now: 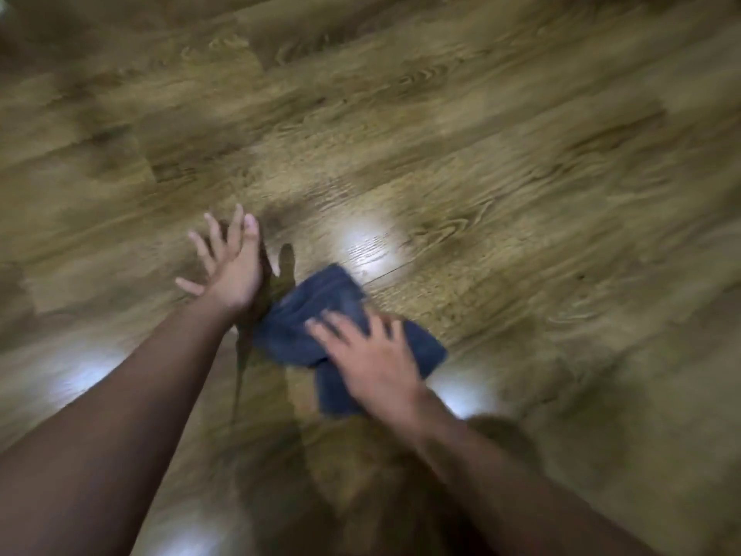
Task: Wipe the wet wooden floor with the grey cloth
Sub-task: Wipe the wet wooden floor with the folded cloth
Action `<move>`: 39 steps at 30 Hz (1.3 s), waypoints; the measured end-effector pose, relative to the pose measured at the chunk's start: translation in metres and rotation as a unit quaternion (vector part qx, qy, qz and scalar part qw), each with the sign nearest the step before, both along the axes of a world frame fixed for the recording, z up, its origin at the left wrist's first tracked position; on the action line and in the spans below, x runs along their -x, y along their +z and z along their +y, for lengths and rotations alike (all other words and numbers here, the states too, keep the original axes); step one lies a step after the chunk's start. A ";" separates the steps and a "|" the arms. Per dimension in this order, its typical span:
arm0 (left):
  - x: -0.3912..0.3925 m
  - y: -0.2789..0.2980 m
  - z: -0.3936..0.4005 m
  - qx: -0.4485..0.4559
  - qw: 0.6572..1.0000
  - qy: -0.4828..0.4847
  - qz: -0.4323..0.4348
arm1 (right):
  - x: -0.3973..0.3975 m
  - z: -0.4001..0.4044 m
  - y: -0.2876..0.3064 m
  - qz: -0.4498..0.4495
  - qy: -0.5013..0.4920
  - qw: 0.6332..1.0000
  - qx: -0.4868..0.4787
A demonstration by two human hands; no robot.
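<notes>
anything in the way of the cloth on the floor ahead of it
Nothing visible blocks it. The right hand presses flat on the grey cloth, and the wooden floor ahead shows only bare boards. The left hand is spread just left of the cloth.

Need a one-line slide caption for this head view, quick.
Right hand presses the grey cloth flat on the glossy wooden floor; left hand spreads open on the boards beside it.

Glossy sheen on the wooden floor (pixel 441 162), grain-patterned planks catching bright glare; the grey cloth (pixel 320 311) looks soft, matt, towel-like, with a fuzzy nap.
</notes>
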State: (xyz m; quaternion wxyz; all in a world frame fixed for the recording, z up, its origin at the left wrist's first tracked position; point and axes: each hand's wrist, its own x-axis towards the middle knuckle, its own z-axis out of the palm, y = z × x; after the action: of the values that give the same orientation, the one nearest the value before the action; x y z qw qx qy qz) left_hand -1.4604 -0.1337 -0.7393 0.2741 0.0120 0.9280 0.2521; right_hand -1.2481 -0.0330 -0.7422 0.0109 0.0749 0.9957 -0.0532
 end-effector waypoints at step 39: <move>-0.221 -0.021 0.195 0.043 0.886 -0.457 -0.062 | -0.233 0.168 0.005 -0.050 -0.668 0.743 0.007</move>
State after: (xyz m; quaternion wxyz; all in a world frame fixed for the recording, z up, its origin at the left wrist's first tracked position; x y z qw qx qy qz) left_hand -1.2392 0.0613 -0.7602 0.4162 0.4072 0.8108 0.0591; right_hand -1.0150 0.1348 -0.7374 0.0227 0.7228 0.6888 -0.0504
